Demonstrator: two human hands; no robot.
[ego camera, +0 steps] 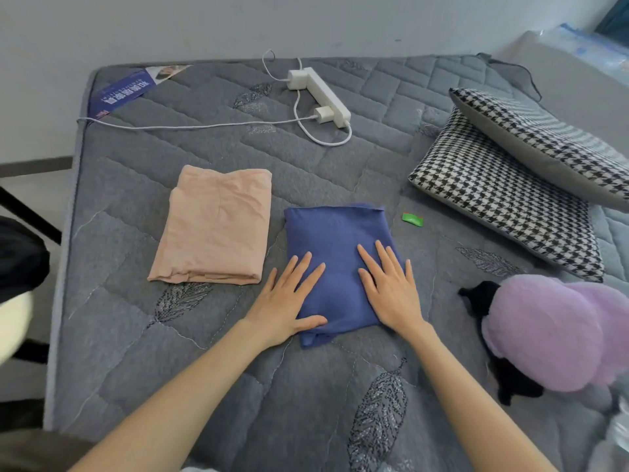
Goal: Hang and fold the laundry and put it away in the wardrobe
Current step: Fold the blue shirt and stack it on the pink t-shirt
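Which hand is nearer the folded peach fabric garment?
Left. The left hand lies flat on the left edge of the folded blue fabric garment, close beside the peach fabric garment but apart from it. The right hand presses the blue garment's right side, farther away.

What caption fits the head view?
Left hand and right hand press a folded blue cloth garment beside a folded peach garment on a grey quilted mattress.

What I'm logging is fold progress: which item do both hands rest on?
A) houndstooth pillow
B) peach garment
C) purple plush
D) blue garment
D: the left hand and right hand lie flat, fingers straight, on the folded blue garment; the peach garment beside it is untouched.
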